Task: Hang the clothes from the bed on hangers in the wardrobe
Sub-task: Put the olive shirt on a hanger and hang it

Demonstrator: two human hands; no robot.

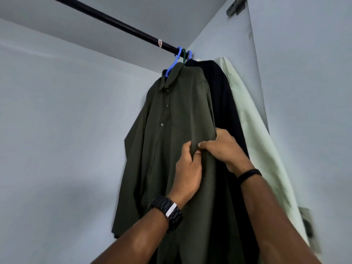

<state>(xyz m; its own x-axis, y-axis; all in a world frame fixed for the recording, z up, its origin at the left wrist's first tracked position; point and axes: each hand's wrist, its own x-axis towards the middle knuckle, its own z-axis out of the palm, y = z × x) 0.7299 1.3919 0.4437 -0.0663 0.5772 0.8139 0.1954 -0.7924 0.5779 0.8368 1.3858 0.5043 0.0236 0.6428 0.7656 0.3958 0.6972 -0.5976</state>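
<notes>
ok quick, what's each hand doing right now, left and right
Left hand: pinching a fold of the olive green shirt hanging on the blue hanger.
Right hand: gripping the same shirt's fabric beside it.

Black link watch (pixel 167 208) on left wrist, black band (pixel 249 175) on right.

A black chunky-linked watch (pixel 167 210) with a pale clasp sat on one wrist, and a thin black band (pixel 249 175) circled the other. A small red-and-white sticker (pixel 160 43) was wrapped round the dark bar overhead. A grey metal hinge (pixel 235 6) was fixed at the top of the door edge, and another, blurred, hinge (pixel 306 223) sat lower down.
</notes>
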